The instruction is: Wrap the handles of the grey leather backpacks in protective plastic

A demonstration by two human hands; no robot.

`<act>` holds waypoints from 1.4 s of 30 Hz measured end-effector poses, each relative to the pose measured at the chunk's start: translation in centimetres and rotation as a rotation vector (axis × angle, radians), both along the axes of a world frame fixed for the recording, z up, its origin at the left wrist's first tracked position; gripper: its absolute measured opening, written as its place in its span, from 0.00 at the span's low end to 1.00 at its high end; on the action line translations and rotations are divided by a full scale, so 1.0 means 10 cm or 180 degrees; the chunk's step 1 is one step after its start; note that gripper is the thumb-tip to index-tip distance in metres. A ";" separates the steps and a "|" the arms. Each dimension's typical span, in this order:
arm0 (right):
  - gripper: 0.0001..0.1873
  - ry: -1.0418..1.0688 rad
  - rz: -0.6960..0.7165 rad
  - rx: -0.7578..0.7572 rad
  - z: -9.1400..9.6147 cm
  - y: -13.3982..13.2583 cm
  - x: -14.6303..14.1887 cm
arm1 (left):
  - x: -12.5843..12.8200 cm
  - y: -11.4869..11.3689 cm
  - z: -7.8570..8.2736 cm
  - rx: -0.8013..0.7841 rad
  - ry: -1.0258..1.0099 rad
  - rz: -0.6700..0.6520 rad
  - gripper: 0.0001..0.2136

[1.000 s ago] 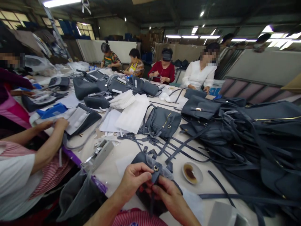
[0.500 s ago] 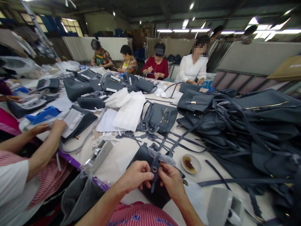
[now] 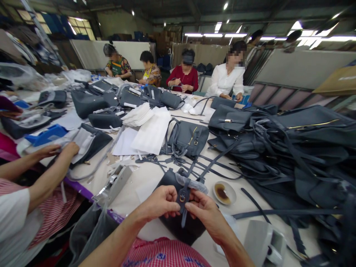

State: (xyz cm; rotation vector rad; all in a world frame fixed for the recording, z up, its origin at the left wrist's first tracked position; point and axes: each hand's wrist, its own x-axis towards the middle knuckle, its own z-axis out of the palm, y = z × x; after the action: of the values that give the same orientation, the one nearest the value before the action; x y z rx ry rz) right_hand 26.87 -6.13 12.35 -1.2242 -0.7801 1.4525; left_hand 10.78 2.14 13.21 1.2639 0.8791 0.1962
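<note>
A dark blue-grey leather handbag [image 3: 185, 230] lies on the table in front of me. Down its front hangs a narrow strap [image 3: 184, 218] with a small gold buckle [image 3: 182, 198]. My left hand [image 3: 166, 201] is closed, thumb and fingers pinching the left edge of the strap by the buckle. From the other side my right hand [image 3: 202, 207] pinches the strap's right edge, its thumb just below buckle level. Clear plastic wrap [image 3: 191, 182] covers the handle base above the buckle. My hands hide part of the bag's front.
A dish of brown liquid [image 3: 224, 193] sits right of the bag. Grey dispensers stand at left [image 3: 116, 185] and right [image 3: 264, 243]. A large heap of bags [image 3: 306, 148] fills the right side. A co-worker's hands [image 3: 69, 149] work on a bag at left.
My right thumb has come down and in against the strap, and my left fingers have shifted slightly up. The bag stays in about the same place.
</note>
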 end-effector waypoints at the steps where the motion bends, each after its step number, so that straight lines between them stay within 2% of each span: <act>1: 0.15 -0.0009 -0.0028 -0.0005 0.00 0.01 0.00 | -0.01 0.00 0.02 -0.0079 -0.0007 -0.0046 0.07; 5: 0.14 -0.0066 -0.0074 -0.0063 -0.05 0.02 -0.03 | 0.01 -0.04 0.03 -0.0108 0.0086 0.0028 0.06; 12: 0.15 0.0141 -0.0072 -0.0069 -0.02 0.00 -0.05 | 0.12 -0.12 -0.03 0.0264 0.0180 0.0234 0.08; 14: 0.15 0.0214 -0.0137 -0.0088 0.01 0.01 -0.05 | 0.16 -0.16 0.00 0.0729 0.0283 0.0342 0.08; 17: 0.15 0.0271 -0.0314 -0.0236 0.05 0.02 -0.03 | 0.21 -0.25 0.05 0.2058 0.0552 0.0481 0.09; 19: 0.17 0.0452 -0.0420 -0.0339 0.05 0.00 0.00 | 0.21 -0.28 0.05 0.2539 0.0611 0.0456 0.08; 21: 0.20 0.0710 -0.0445 -0.0486 0.03 -0.04 0.01 | 0.19 -0.29 0.00 0.2189 0.0432 0.0429 0.07; 23: 0.21 0.0805 -0.0388 -0.0661 0.00 -0.10 0.01 | 0.16 -0.28 -0.07 0.1373 0.0084 0.0504 0.06; 25: 0.21 0.0621 -0.0373 -0.0699 -0.06 -0.14 -0.03 | 0.14 -0.28 -0.15 0.0513 -0.0283 0.0646 0.07; 27: 0.23 0.0392 -0.0426 -0.0634 -0.12 -0.17 -0.07 | 0.15 -0.29 -0.20 0.0006 -0.0476 0.0804 0.07; 32: 0.25 0.0103 -0.0710 -0.0389 -0.25 -0.16 -0.14 | 0.17 -0.35 -0.14 -0.0484 -0.0644 0.1078 0.09; 36: 0.25 0.0144 -0.0618 -0.0272 -0.25 -0.16 -0.12 | 0.11 -0.36 -0.07 -0.0933 -0.0917 0.1178 0.13; 40: 0.24 0.0207 -0.0434 -0.0283 -0.26 -0.19 -0.12 | 0.04 -0.29 -0.08 -0.0714 -0.0900 0.1395 0.12; 42: 0.22 0.0236 -0.0385 -0.0318 -0.27 -0.20 -0.13 | 0.02 -0.26 -0.08 -0.0478 -0.0777 0.1282 0.10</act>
State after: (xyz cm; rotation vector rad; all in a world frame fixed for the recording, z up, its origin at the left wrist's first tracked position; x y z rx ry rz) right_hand 25.61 -8.11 9.61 -1.2633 -0.5795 1.4433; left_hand 10.94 -0.48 12.40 0.8918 0.9100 0.5815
